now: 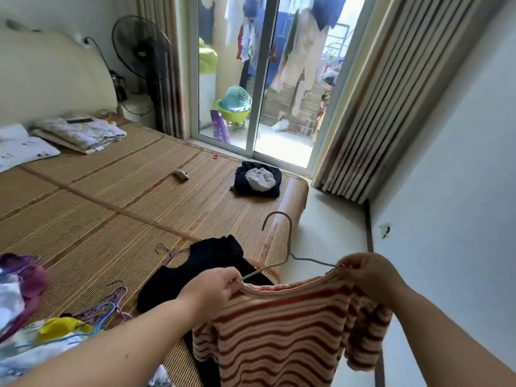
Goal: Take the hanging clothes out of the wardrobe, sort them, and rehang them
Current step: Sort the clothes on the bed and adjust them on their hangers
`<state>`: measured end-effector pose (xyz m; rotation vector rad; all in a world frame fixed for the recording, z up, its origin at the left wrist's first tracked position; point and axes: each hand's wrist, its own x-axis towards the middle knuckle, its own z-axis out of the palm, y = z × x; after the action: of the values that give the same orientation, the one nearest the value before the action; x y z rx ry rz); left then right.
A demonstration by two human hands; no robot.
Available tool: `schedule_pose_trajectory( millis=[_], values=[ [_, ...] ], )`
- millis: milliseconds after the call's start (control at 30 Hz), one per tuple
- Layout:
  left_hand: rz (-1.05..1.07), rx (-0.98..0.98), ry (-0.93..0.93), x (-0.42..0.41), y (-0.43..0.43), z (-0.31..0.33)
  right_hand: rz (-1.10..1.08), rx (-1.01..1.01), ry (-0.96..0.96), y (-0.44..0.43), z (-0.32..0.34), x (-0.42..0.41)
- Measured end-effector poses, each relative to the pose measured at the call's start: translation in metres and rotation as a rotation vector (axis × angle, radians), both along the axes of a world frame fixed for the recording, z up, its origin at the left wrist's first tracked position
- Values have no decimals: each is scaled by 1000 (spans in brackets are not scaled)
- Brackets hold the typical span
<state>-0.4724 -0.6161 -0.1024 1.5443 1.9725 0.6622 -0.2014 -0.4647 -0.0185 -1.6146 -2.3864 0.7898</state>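
A red-and-cream striped top (282,328) hangs from a grey wire hanger (289,244) held up over the bed's near corner. My left hand (212,286) pinches the top's left shoulder together with the hanger's arm. My right hand (365,272) grips the right shoulder at the hanger's other arm. The hook stands upright between my hands. Below the top a black garment (206,263) lies flat on the bamboo mat (111,219). Several loose wire hangers (109,305) lie to its left beside a heap of coloured clothes (25,303).
A folded dark garment with a pale one on top (258,178) sits near the bed's far corner. Pillows and folded bedding (78,132) lie at the head end. A standing fan (142,48), glass balcony door (265,79) and striped curtain (371,121) stand beyond.
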Motion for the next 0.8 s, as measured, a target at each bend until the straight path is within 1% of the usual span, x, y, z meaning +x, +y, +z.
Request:
schedule_pose_trajectory(
  millis=[167, 300, 467, 633, 733, 800],
  values=[
    [173, -32, 39, -63, 7, -10, 179, 2, -21, 69, -17, -100],
    [342, -59, 74, -99, 11, -28, 350, -8, -89, 111, -34, -178],
    [575, -126, 78, -145, 33, -54, 566, -34, -127, 164, -72, -274],
    [821, -269, 50, -185, 75, -102, 768, -105, -234, 216, -140, -351],
    [863, -350, 5, -201, 105, -143, 871, -137, -357, 243, -192, -379],
    [877, -419, 0, -209, 119, -168, 889, -149, -404, 256, -223, -395]
  ],
)
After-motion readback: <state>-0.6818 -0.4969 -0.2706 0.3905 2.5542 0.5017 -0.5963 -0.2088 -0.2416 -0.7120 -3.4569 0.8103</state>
